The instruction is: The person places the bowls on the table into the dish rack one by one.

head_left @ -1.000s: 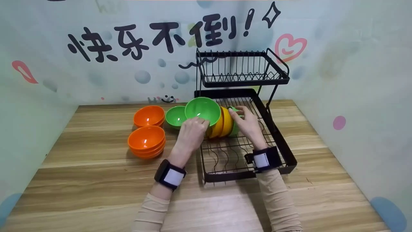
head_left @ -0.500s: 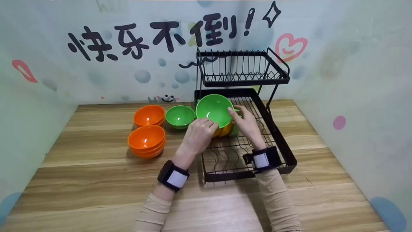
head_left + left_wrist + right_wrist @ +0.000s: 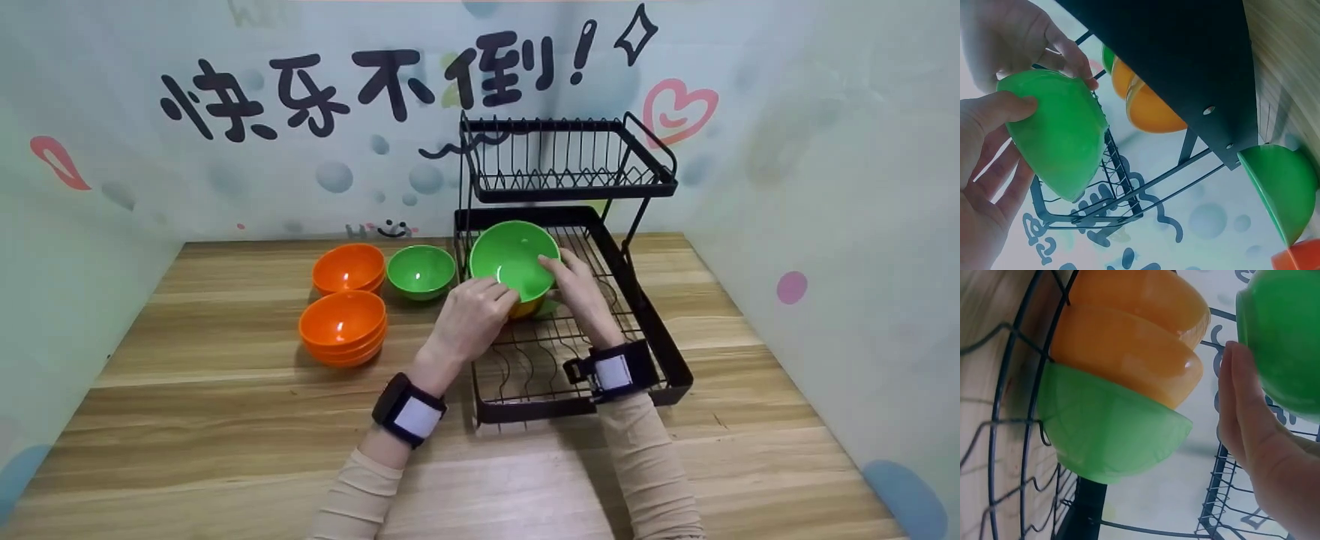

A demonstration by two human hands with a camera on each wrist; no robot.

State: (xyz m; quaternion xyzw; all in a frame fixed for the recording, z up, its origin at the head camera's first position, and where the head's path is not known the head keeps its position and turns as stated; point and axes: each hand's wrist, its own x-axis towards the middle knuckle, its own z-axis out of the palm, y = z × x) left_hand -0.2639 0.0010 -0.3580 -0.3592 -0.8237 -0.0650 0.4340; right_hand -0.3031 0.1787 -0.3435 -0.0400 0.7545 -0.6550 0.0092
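Left hand clamps the green bowl by its near rim, tilted over the dish rack at the counter's back edge; right hand, fingers straight, steadies the far rim.

Both forearms reach forward, wrists banded. Left hand fingers curled, pinching; right hand fingers extended, touching.

Held bowl over rack lower tier, before racked bowls; loose bowls on table left of rack.
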